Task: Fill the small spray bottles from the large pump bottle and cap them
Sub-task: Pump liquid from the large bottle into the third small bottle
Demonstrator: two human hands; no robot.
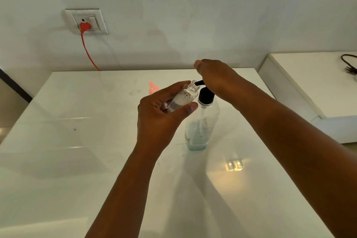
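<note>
Mouth of the small spray bottle (183,98) held right at the tip of the black nozzle (199,82) of the large pump bottle (201,123): that alignment decides whether the next squirt lands inside or runs down the outside. Small bottle tilted, long axis leaning up and to the right, open neck touching or just short of the nozzle tip; cannot tell which. Held off the surface (77,160), just left of the pump bottle's black collar. Foamy liquid and bubbles visible inside, seemingly partly filled. Pump bottle upright on the surface, between the two forearms, only a shallow layer of bluish liquid at its bottom.

Left hand (162,114) wrapped around the small bottle, thumb across the near side and fingers curled behind it. Right hand (214,75) on top of the pump head, fingers bent down over it, likely pressing; grip underneath hidden by the back of the hand. Right hand nearer the pump, left hand nearer the neck to be filled.

Pink spray cap (153,88) lying on the surface just behind the left hand, within easy reach for capping, probably the step after filling.
</note>
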